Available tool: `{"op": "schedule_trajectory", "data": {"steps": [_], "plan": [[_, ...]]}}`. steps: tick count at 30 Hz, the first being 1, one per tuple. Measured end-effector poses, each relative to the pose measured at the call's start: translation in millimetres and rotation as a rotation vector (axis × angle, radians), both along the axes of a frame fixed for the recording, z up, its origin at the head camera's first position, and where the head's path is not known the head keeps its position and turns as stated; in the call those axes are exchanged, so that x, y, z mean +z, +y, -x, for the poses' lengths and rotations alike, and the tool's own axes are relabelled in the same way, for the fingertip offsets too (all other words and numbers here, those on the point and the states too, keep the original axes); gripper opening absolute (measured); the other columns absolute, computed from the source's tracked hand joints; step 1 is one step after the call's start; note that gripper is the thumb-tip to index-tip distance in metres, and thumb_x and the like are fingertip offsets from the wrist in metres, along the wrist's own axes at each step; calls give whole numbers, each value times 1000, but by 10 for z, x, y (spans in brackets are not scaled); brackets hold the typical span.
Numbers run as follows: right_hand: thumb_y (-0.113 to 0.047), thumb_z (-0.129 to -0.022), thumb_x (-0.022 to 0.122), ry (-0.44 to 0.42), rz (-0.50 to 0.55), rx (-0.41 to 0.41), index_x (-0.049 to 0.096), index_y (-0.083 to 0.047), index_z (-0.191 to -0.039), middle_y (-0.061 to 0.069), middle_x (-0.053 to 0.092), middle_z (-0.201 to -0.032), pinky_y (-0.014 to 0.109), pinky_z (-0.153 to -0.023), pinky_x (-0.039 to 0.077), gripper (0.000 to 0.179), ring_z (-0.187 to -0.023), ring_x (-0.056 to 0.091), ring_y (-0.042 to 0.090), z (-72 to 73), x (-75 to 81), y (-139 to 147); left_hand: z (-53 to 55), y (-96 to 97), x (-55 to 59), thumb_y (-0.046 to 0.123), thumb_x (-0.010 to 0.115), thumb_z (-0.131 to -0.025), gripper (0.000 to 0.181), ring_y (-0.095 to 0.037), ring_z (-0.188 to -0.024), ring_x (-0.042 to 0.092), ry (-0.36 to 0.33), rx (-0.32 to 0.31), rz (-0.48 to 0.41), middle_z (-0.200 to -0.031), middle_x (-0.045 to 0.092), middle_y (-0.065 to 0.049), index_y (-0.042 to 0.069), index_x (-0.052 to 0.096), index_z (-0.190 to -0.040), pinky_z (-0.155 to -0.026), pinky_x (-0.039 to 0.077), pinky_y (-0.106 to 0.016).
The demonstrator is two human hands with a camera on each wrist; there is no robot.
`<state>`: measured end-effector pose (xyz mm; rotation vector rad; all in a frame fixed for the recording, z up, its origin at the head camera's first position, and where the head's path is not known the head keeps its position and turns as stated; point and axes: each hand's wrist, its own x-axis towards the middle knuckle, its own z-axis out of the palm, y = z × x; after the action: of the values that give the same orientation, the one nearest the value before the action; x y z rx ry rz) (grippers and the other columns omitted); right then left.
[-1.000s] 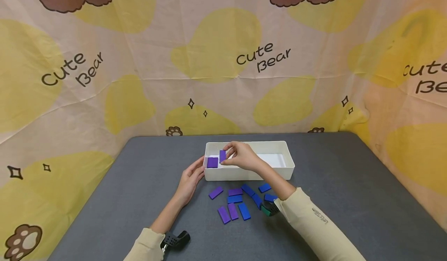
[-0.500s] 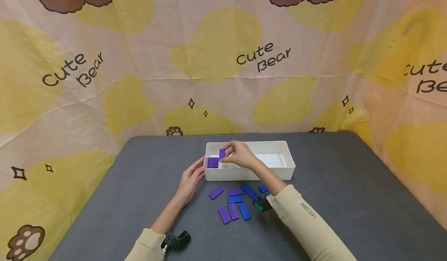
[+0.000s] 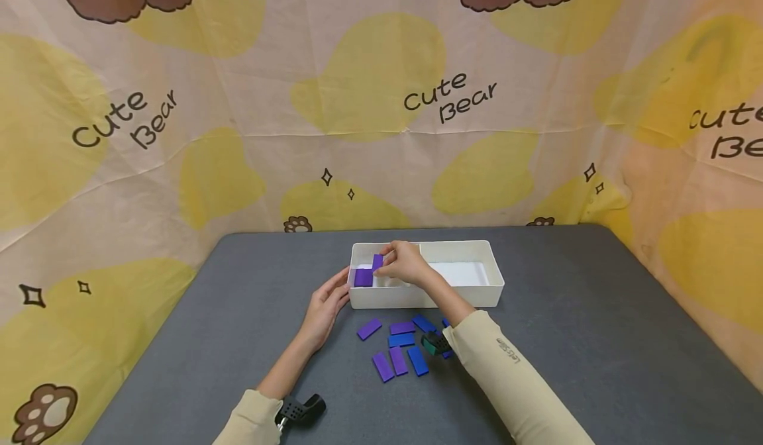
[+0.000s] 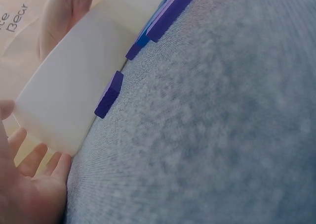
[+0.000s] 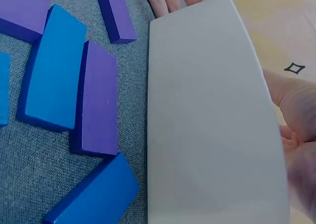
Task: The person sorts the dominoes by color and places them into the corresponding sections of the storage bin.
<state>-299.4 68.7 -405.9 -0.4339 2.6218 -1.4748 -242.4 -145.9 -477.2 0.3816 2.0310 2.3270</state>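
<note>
A long white box with a divider stands on the table. My right hand reaches into its left compartment and pinches a purple block between thumb and fingers, the block standing upright. Beside that block, purple blocks lie at the compartment's left end. My left hand rests with extended fingers against the box's left end; in the left wrist view its fingertips meet the white wall. The right wrist view shows the box's outer front wall, which hides the held block.
Purple blocks and blue blocks lie loose on the grey table in front of the box. Some sit under the right forearm and its wrist camera. A printed cloth hangs behind the table.
My right hand and the purple block it pinches have shifted slightly left, close to the other purple blocks. The right forearm has swung left over the loose blocks. My left hand stays put.
</note>
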Motion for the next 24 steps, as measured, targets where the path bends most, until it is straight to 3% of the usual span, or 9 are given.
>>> {"op": "schedule_trajectory", "data": {"steps": [15, 24], "plan": [[-2, -83, 85, -86, -37, -6, 65, 10, -120, 18, 77, -95, 24, -61, 59, 43, -65, 66, 15, 108, -84, -71, 2, 4, 3, 5, 47, -110, 51, -42, -150, 38, -17, 12, -18, -162, 39, -32, -10, 38, -158, -110, 48, -26], [1, -81, 86, -89, -96, 18, 65, 11, -115, 11, 73, -81, 18, -55, 49, 41, -58, 55, 9, 106, -118, -104, -3, 4, 7, 5, 47, -111, 50, -42, -150, 39, -16, 12, -11, -162, 40, -31, -9, 39, -158, -114, 47, -31]]}}
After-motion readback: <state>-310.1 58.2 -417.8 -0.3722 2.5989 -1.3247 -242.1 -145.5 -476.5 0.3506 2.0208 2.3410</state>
